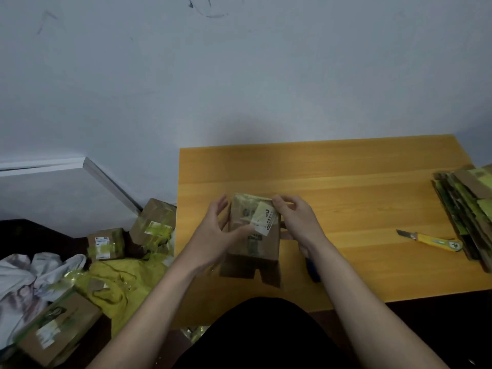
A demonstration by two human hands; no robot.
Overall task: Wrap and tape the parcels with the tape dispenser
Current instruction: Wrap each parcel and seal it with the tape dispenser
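Note:
A small brown cardboard parcel (254,235) with old yellow tape and a white label stands on the wooden table (346,187), its lower flaps hanging open toward me. My left hand (215,230) rests against its left side, fingers straight and thumb across the front. My right hand (295,219) grips the right side, fingers curled over the top right corner. A dark blue object (312,270), perhaps the tape dispenser, lies partly hidden under my right forearm.
A yellow utility knife (431,239) lies on the table at right, beside a stack of flattened cardboard (466,209). On the floor at left sit three taped boxes (106,243) (154,221) (56,328), crumpled yellow tape (119,283) and white cloth (29,275).

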